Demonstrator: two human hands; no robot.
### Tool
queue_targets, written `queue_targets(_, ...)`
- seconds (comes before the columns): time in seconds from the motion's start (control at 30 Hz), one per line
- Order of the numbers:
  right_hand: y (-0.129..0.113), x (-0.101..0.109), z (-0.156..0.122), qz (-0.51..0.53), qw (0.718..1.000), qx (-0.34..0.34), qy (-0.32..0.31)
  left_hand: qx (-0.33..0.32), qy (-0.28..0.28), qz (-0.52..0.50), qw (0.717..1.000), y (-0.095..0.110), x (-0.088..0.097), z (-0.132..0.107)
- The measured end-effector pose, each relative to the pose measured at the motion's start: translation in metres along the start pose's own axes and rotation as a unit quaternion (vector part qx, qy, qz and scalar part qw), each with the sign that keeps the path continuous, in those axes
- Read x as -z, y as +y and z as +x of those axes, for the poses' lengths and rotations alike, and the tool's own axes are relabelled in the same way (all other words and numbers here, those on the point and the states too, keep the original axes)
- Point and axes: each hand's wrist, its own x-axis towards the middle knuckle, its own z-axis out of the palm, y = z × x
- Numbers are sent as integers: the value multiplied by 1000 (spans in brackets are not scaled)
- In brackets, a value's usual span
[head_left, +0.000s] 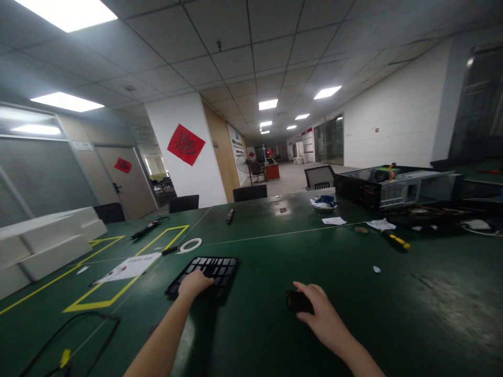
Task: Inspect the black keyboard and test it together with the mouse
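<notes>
At the left edge of the dark green surface [275, 251], white foam blocks [47, 241] are stacked clear of the working area. Beside them, a printed white paper sheet [131, 266] lies inside a rectangle of yellow tape, which seems to mark a set place for it. A white ring of coiled cord [191, 244] rests just beyond. The flat black plastic grille with rows of rectangular openings [220, 269] lies near the middle of the near edge. The left hand [194, 285] rests on its near end, probably to steady it. Its fingers reach over the grille, but I cannot tell whether they lie flat or hook into the openings. To the right, apart from the grille, the right hand [320, 314] has thumb and fingers closed around a small black block [296, 302] that sits low on the surface. Toward the far right corner lie a yellow-handled screwdriver [396, 240] and an open black computer chassis [396, 188], well apart from both hands.
</notes>
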Motion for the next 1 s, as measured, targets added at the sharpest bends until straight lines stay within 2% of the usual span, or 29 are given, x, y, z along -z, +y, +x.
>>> queue_targets(0.1, 3, -1, 2, -9, 1000, -1, 10, 12, -29, 8, 999, 7, 3, -13)
queue_targets(0.17, 5, -3, 5, -12, 1000, 3, 16, -3, -36, -6, 999, 19, 5, -28)
queue_targets(0.3, 6, -6, 7, -14, 999, 42, 22, -79, 4, -115, 990, 59, -1, -71)
queue_targets(0.4, 4, -8, 5, 15, 996, 90, 16, -161, -45, -263, 950, 90, -21, -106)
queue_targets(0.5, 4, -13, 1, 94, 988, 121, 19, -204, -80, -343, 914, 109, -45, -130)
queue_targets(0.6, 4, -22, 2, 211, 971, 111, 4, -235, -76, -363, 898, 113, -62, -142)
queue_targets(0.67, 1, -28, 4, 253, 964, 77, -12, -264, -62, -373, 887, 109, -69, -145)
queue_targets(0.83, -4, -32, 7, 235, 971, 39, -9, -330, -55, -378, 864, 102, -78, -147)
queue_targets(1.0, 2, -23, 0, 167, 985, 40, 25, -343, -66, -385, 854, 104, -76, -151)
